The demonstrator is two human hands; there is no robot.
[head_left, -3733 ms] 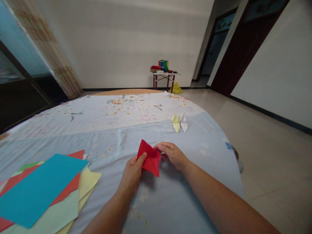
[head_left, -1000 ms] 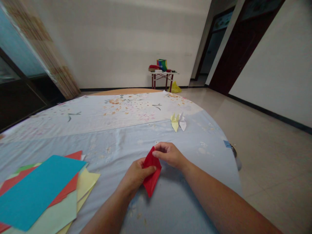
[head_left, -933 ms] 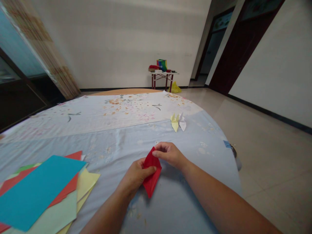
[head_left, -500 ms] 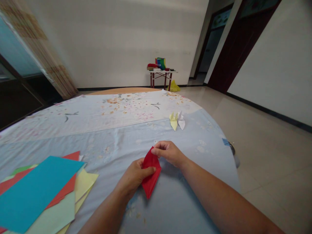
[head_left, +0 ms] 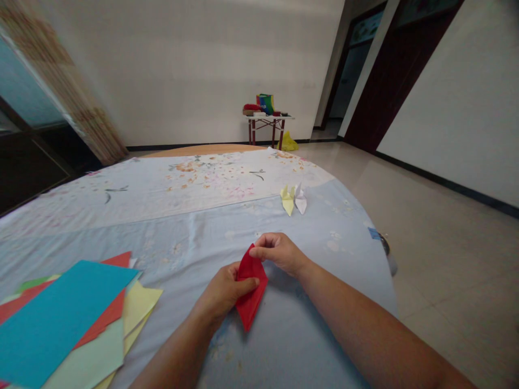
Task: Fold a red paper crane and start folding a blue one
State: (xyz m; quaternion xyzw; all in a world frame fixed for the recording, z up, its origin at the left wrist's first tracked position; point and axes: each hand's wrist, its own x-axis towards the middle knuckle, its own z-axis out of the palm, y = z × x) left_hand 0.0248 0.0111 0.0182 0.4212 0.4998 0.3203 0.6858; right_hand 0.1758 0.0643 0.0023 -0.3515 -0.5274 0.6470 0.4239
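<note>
Item: folded red paper (head_left: pixel 251 289), a narrow kite-like shape with its long point aimed toward the person, held just above the table between both hands. Left hand (head_left: pixel 225 292): closed on the paper's left edge, thumb laid across the red face near the middle, fingers hidden behind. Right hand (head_left: pixel 278 253): curled, fingertips (head_left: pixel 255 252) pinching the paper's upper tip from the right. The two hands sit close together, the paper bridging them; its lower point hangs free below the left thumb. Surface: round table under a pale blue tablecloth (head_left: pixel 194 227) with a faint floral print, the far band whiter with orange and pink blossoms. On it, well to the left of the hands: a loose stack of coloured sheets (head_left: pixel 73 324), a blue sheet uppermost, red, pale green and pale yellow beneath. Beyond the hands, toward the far right edge: a small yellow folded figure (head_left: pixel 287 200) and a white folded figure (head_left: pixel 300 199), side by side and touching or nearly so. Room: tiled floor (head_left: pixel 441 243), plain white wall, a small red-legged side table (head_left: pixel 265 127) against it bearing coloured items, a yellow bag (head_left: pixel 288 142) beside its leg, dark doorways at right.
</note>
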